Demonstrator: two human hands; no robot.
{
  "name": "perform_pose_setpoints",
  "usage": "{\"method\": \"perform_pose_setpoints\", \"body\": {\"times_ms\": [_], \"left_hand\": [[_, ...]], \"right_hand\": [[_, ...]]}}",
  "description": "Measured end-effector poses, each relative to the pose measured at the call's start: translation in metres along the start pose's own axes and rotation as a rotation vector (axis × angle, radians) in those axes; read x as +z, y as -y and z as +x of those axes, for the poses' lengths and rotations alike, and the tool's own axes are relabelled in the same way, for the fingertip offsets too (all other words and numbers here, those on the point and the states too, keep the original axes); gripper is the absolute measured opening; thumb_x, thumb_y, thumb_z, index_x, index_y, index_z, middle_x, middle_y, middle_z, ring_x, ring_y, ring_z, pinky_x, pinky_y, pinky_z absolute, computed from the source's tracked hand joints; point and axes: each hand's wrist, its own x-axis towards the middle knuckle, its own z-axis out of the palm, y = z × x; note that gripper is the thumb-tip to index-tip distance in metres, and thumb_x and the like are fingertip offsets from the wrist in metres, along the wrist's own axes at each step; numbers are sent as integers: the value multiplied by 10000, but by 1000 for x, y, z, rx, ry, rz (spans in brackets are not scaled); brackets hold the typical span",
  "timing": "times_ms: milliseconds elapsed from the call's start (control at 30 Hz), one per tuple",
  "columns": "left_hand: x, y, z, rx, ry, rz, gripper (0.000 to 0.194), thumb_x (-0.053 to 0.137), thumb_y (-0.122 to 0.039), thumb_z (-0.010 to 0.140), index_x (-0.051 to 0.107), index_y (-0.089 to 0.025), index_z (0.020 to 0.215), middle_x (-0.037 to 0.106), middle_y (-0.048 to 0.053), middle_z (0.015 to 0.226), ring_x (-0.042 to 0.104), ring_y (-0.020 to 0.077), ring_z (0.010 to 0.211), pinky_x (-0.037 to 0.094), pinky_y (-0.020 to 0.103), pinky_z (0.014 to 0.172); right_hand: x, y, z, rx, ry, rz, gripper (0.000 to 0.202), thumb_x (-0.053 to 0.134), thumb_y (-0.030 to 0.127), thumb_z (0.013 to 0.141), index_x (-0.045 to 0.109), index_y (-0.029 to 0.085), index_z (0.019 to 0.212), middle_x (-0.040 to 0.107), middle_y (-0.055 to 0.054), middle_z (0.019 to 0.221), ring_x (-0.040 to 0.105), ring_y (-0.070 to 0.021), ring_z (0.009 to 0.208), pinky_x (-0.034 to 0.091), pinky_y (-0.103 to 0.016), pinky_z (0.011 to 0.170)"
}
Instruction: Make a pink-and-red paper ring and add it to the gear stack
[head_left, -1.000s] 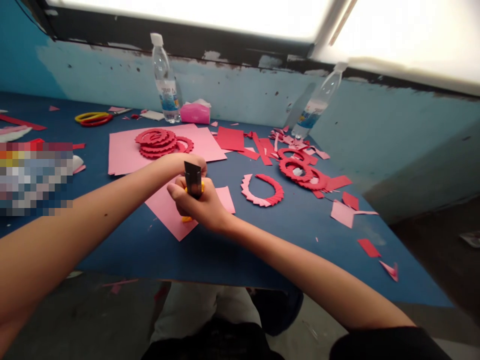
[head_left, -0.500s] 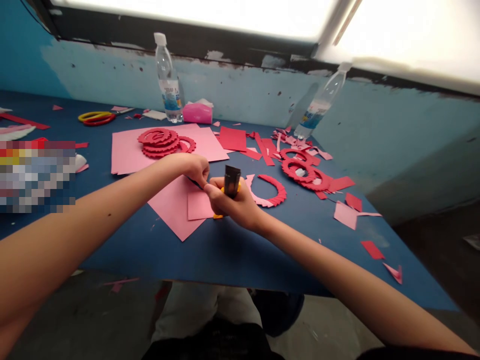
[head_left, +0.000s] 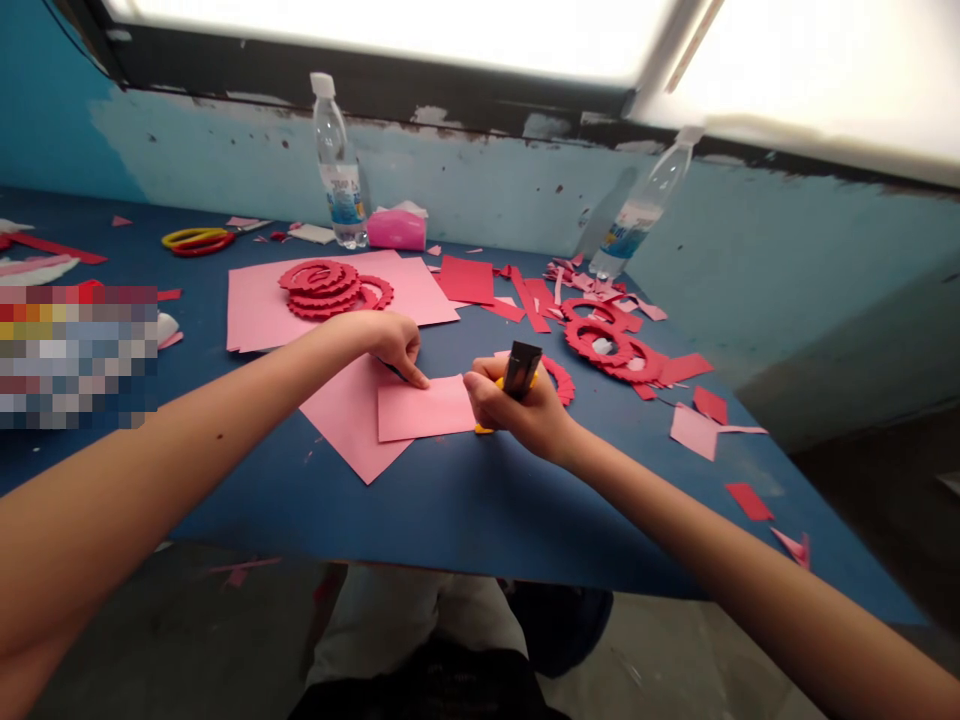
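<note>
Left hand [head_left: 397, 343] | pink paper rectangle [head_left: 427, 411] | under fingertip at far edge

We note open room along the front of the blue table [head_left: 420, 515], nearer us than the pink rectangle [head_left: 427, 412], running right to the red scrap [head_left: 748, 502]. Just behind the right hand [head_left: 517, 405] we log a half-hidden ring [head_left: 561, 380], then overlapping rings [head_left: 574, 342]. Our left forearm [head_left: 217, 410] bars low passage from the left; two tall bottles [head_left: 343, 195] stand by the wall [head_left: 465, 175].
</note>
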Motion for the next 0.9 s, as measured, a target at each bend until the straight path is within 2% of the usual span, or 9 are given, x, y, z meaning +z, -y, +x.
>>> {"method": "perform_pose_setpoints", "body": {"times_ms": [100,167,233,300,367,467,567,733,900], "left_hand": [[3,4,-4,15,-11,-19,450,801,-578,514,589,-190,597,553,17,602,476,173,613,286,288,598],[6,7,-8,31,-31,-35,459,776,-601,556,587,-195,658,589,27,663,494,180,646,294,283,590],[12,10,-14,52,-60,-48,436,739,-596,619,577,-201,709,619,32,729,506,181,676,304,278,581],[18,11,-21,70,-99,-58,383,702,-561,683,584,-205,762,645,37,791,525,183,707,313,274,579],[24,11,-28,88,-191,-65,326,676,-514,719,607,-207,802,674,47,861,560,192,747,329,275,583],[31,9,-36,148,-222,-88,259,606,-449,782,636,-216,893,692,48,947,596,195,795,369,273,604],[36,8,-39,214,-208,-156,286,592,-430,795,648,-214,975,693,50,973,611,192,816,407,271,635],[42,7,-41,282,-236,-222,524,719,-582,695,643,-209,1055,680,68,1040,613,216,883,441,278,704],[47,8,-39,271,-229,-235,527,783,-544,641,609,-219,1018,641,23,845,586,188,744,391,259,595]], "right_hand": [[-13,5,-2,6,-31,-20,383,577,331,907,400,209,590,414,75,492,354,-42,416,297,-195,389],[-30,12,-4,46,-127,71,376,609,418,901,396,226,659,379,105,465,348,-47,366,295,-196,360],[-52,23,-7,156,-161,25,365,659,492,871,414,239,777,438,107,500,401,-64,355,325,-203,359],[-75,32,-12,251,-211,-197,432,695,565,829,399,251,840,492,95,495,479,-102,371,347,-217,359],[-94,37,-18,422,-269,-485,487,679,632,811,371,255,825,515,78,451,509,-133,372,373,-242,386],[-111,34,-24,601,-309,-816,466,617,664,835,427,240,809,581,36,501,573,-155,444,440,-278,501],[-117,24,-28,703,-256,-1018,448,564,651,869,470,228,755,637,-9,618,608,-180,539,421,-295,537],[-117,13,-28,795,-165,-1369,399,484,532,946,513,207,716,655,-85,763,621,-237,725,345,-298,551],[-108,15,-25,825,-143,-1526,306,515,470,948,585,184,865,669,-124,913,627,-279,832,325,-305,557]]}}
